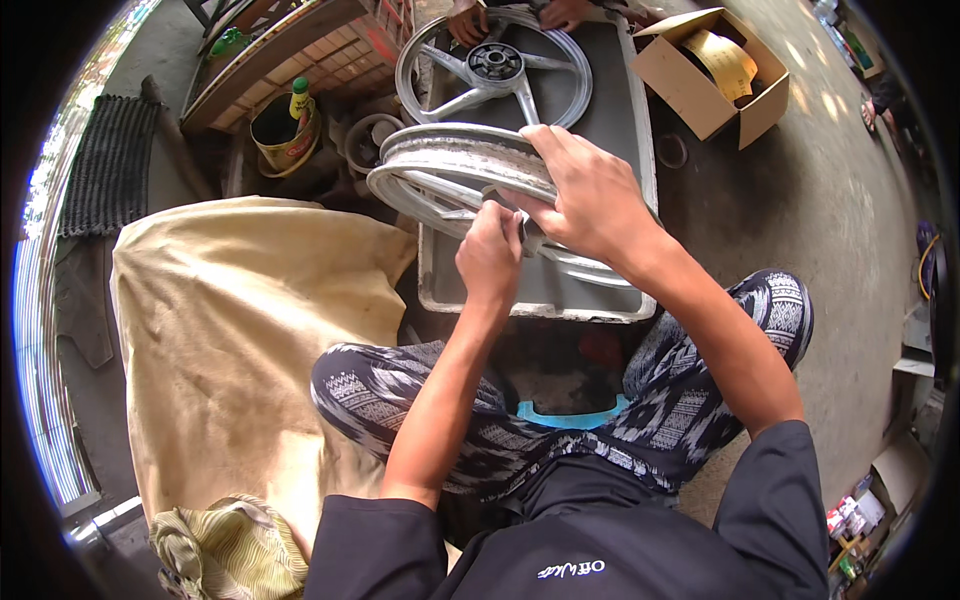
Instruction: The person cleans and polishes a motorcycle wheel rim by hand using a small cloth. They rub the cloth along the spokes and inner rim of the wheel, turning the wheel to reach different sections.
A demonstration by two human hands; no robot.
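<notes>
Fingers of the right hand [590,195] clamp the silver spoked alloy wheel rim [455,165], tilted over the grey tray [640,180] at twelve o'clock; left hand [490,255] pinches a small abrasive piece [503,196] against a spoke. Short, firm strokes would suit.

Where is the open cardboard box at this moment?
In the head view, the cardboard box sits on the ground at upper right, beside the grey tray.

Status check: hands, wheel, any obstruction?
Left hand pinching small grey piece at spoke. Right hand gripping silver spoked metal wheel rim over grey tray. Nothing obstructing.
</notes>
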